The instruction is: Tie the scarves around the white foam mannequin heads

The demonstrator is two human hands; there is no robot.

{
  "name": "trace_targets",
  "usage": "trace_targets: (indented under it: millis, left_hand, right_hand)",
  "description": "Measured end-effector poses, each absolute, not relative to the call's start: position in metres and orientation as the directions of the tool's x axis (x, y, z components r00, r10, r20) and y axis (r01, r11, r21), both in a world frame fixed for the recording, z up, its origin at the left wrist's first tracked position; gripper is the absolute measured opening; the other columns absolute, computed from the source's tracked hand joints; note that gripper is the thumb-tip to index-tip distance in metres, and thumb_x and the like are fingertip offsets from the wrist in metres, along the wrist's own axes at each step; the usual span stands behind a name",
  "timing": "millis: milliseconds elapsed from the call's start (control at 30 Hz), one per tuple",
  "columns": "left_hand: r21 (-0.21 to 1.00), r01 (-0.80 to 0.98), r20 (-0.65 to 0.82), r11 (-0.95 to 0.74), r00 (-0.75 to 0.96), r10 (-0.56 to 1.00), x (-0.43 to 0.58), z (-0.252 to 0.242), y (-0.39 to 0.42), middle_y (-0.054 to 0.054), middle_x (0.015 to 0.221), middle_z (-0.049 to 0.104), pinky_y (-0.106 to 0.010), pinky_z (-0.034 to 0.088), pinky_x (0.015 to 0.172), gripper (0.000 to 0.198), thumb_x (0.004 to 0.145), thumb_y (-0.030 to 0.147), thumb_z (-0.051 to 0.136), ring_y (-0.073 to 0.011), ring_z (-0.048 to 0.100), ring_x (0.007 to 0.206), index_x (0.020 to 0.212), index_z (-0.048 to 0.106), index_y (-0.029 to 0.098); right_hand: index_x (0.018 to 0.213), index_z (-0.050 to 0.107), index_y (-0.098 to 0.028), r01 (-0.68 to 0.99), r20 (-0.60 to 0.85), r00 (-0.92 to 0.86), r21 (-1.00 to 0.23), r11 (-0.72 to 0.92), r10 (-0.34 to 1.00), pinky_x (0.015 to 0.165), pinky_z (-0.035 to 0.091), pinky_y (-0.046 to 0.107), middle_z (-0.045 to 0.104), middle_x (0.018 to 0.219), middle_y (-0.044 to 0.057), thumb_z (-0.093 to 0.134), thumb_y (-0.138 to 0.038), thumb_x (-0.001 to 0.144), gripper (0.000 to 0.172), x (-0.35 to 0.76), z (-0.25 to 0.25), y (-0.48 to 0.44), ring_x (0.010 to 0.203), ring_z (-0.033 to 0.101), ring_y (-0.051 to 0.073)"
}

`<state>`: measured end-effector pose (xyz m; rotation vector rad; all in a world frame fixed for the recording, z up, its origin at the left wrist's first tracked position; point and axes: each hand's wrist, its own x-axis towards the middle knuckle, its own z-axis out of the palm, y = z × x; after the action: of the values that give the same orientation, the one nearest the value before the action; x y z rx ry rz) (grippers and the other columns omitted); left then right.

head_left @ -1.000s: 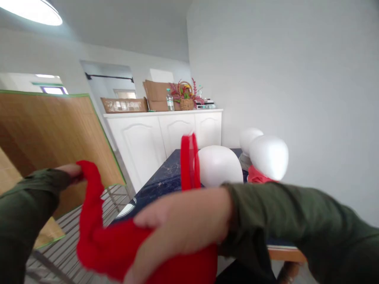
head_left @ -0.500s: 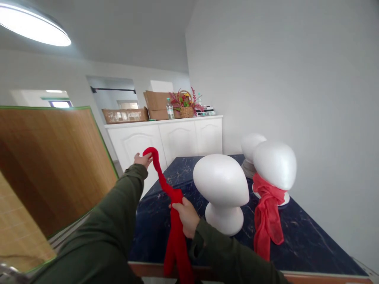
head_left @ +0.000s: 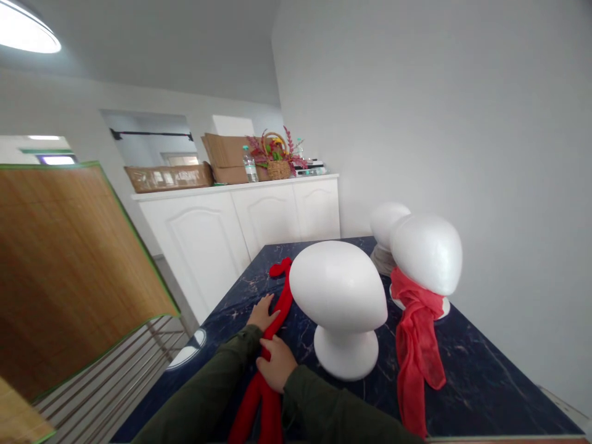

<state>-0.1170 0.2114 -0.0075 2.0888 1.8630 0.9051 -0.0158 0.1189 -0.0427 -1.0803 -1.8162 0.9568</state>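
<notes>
Far left of both hands stands a bamboo screen (head_left: pixel 69 265) edged in green. On the white cabinet (head_left: pixel 240 216) beyond them is a long cardboard box (head_left: pixel 171 177) with print across its face, too blurred to read; the label on the water bottle (head_left: pixel 250 168) by the flower basket (head_left: pixel 277 165) is too small to read. The left hand (head_left: pixel 263 311) lies flat on the dark marbled table (head_left: pixel 462 357), fingers spread and released, its fingertips against the red scarf (head_left: pixel 259 407). The scarf is twisted into a rope lying on the tabletop. Its long axis runs from the near table edge away from the person, and its curled far end is past the left hand. The right hand (head_left: pixel 277 364) is clenched over its middle. Just right of that grip stands a bare white foam head (head_left: pixel 340 290). Further right, a second foam head (head_left: pixel 428 253) wears a lighter red scarf (head_left: pixel 416 351), with a third head (head_left: pixel 385 221) behind.
</notes>
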Motion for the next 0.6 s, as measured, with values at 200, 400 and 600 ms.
trace_targets:
  millis: [200,400,600]
  left_hand:
    - [0.556,0.803,0.288,-0.214,0.055,0.956,-0.111,-0.012,0.191,-0.014,0.126,0.050,-0.039,0.029,0.105,0.043,0.082,0.031,0.042,-0.0232,0.043,0.120,0.119,0.049,0.009]
    - [0.618,0.695,0.189,-0.366,0.321,0.928,-0.060,-0.002,0.110,-0.015,0.134,0.042,-0.043,0.027,0.106,0.064,0.075,0.043,0.052,-0.0255,0.039,0.124,0.129,0.040,0.011]
    - [0.732,0.437,0.333,-0.523,0.440,0.834,-0.001,-0.003,0.072,-0.016,0.142,0.027,-0.048,0.015,0.109,0.079,0.074,0.040,0.058,-0.0287,0.023,0.132,0.138,0.019,0.014]
  right_hand:
    - [0.113,0.059,-0.013,0.334,0.246,-0.322,-0.874,0.353,0.914,0.102,0.030,0.038,0.048,0.127,0.014,0.056,-0.016,0.069,0.044,0.003,-0.046,0.084,0.123,0.039,0.027]
    - [0.071,0.055,-0.018,0.317,0.364,0.028,-0.886,0.337,0.931,0.064,0.044,0.026,0.056,0.068,0.001,0.047,-0.016,0.073,0.009,0.099,-0.057,0.030,0.066,0.055,0.015]
    - [0.098,0.053,-0.015,0.452,0.467,0.482,-0.857,0.247,0.741,0.079,0.043,0.035,0.056,0.093,0.008,0.048,-0.021,0.070,0.029,0.199,-0.054,0.057,0.087,0.052,0.021]
